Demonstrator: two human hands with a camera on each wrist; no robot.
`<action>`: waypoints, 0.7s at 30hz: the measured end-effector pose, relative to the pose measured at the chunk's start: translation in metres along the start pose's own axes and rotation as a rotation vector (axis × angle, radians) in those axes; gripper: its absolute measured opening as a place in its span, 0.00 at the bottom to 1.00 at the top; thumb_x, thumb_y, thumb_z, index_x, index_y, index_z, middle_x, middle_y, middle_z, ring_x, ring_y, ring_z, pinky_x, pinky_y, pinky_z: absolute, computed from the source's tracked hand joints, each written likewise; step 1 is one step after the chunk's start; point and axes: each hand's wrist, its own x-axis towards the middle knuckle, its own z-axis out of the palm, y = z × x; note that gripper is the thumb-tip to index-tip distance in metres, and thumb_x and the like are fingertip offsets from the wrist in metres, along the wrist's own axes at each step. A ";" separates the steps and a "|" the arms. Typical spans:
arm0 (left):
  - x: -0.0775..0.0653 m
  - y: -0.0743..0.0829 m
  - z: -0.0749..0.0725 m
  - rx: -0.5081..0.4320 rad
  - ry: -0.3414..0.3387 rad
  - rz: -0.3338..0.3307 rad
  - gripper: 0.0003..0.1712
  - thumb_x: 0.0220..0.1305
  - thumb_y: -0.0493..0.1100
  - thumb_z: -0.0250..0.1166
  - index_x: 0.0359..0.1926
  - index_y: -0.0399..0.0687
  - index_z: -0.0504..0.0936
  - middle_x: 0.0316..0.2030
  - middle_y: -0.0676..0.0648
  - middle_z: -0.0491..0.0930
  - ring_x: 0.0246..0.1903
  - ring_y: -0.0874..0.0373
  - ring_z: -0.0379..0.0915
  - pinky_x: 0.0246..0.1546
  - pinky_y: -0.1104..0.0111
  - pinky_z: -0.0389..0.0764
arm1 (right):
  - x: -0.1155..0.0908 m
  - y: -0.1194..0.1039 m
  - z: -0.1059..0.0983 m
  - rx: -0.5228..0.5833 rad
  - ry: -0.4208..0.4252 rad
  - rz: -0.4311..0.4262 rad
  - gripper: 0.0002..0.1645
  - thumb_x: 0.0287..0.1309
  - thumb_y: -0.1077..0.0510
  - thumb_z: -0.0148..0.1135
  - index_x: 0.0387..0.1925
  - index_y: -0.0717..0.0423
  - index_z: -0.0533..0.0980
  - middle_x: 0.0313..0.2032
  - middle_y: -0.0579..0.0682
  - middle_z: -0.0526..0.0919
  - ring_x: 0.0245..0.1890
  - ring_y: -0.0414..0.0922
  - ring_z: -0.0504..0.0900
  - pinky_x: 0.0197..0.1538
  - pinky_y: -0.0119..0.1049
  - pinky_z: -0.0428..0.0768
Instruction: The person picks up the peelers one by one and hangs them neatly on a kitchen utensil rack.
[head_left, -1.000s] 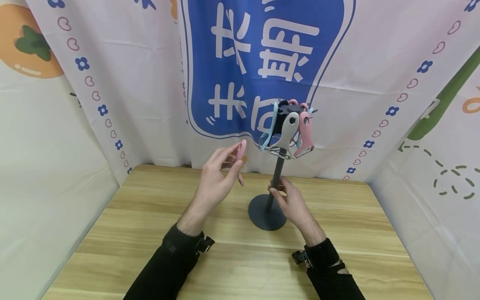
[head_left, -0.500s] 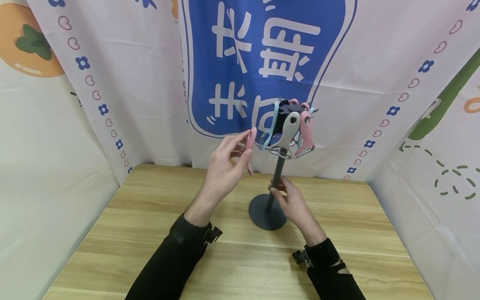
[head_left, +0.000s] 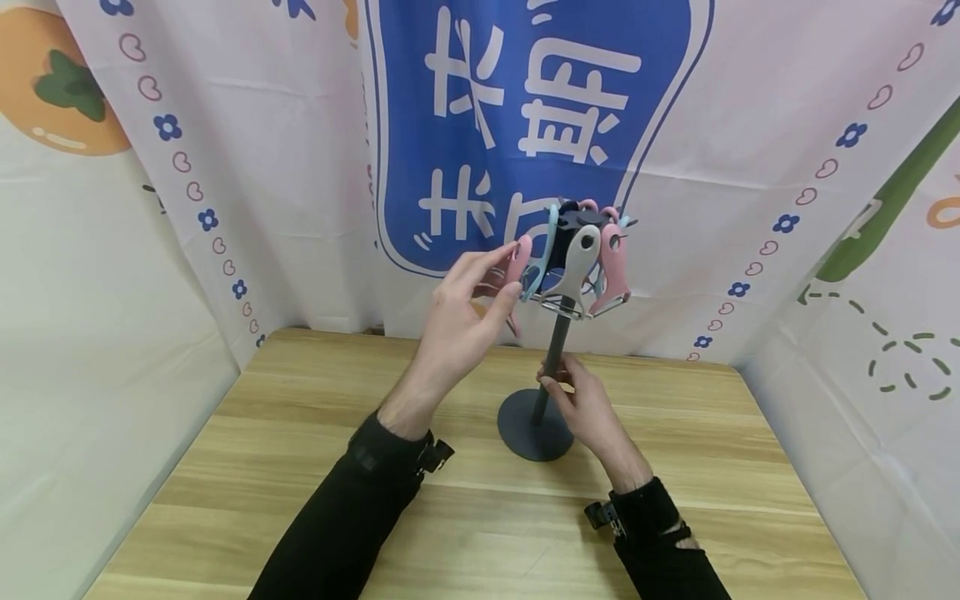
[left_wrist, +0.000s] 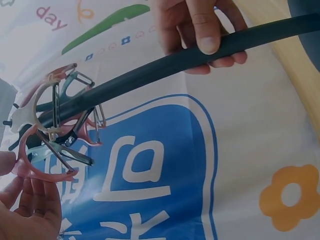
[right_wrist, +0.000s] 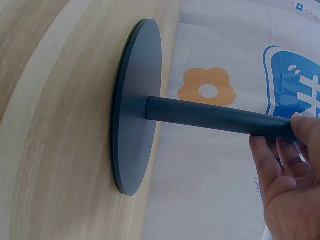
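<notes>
A pink peeler [head_left: 519, 262] is pinched between thumb and fingers of my left hand [head_left: 467, 312], just left of the rack's top. In the left wrist view the pink peeler [left_wrist: 42, 175] shows its Y-shaped head and metal blade. My right hand [head_left: 588, 400] grips the dark post [head_left: 557, 342] of the stand low down, above its round base [head_left: 534, 437]. From the hooked top [head_left: 581, 218] hang several peelers: a white peeler [head_left: 579, 262] in front, a pink hanging peeler [head_left: 612, 262] to its right, and a light blue peeler [head_left: 550, 242] beside my left hand.
The stand's base rests on a wooden table [head_left: 300, 467]. A printed cloth [head_left: 285, 208] hangs behind the table's back edge, close to the rack. More cloth walls the left and right sides.
My left hand has moved right and up with the pink peeler, closing in on the rack's left side. The right hand and the stand have stayed in place.
</notes>
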 end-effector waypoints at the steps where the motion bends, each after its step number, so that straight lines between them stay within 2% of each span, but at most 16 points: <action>1: 0.001 0.001 0.001 -0.001 0.002 0.008 0.30 0.76 0.55 0.61 0.74 0.57 0.72 0.57 0.51 0.75 0.51 0.64 0.76 0.55 0.66 0.80 | 0.000 0.000 0.000 0.001 -0.001 0.003 0.14 0.76 0.54 0.57 0.58 0.51 0.73 0.53 0.51 0.81 0.55 0.50 0.84 0.54 0.43 0.84; 5: 0.008 0.006 0.003 -0.005 0.009 0.031 0.30 0.75 0.56 0.61 0.74 0.58 0.72 0.57 0.51 0.76 0.50 0.64 0.76 0.54 0.66 0.80 | -0.001 -0.001 0.000 0.007 0.000 0.012 0.14 0.76 0.54 0.57 0.59 0.50 0.73 0.53 0.49 0.81 0.55 0.49 0.83 0.54 0.41 0.84; 13: 0.020 0.016 0.007 -0.024 0.034 0.075 0.29 0.75 0.54 0.62 0.71 0.52 0.75 0.56 0.50 0.77 0.48 0.64 0.78 0.52 0.68 0.81 | 0.000 -0.003 0.000 0.000 0.002 0.016 0.13 0.76 0.55 0.57 0.57 0.50 0.73 0.52 0.49 0.81 0.55 0.48 0.84 0.53 0.40 0.84; 21: 0.024 0.018 0.012 -0.028 0.044 0.057 0.27 0.73 0.55 0.64 0.68 0.51 0.79 0.54 0.51 0.80 0.47 0.65 0.79 0.51 0.63 0.83 | 0.000 -0.002 0.000 -0.007 0.004 0.042 0.12 0.76 0.55 0.57 0.57 0.48 0.73 0.52 0.48 0.81 0.55 0.46 0.83 0.54 0.40 0.84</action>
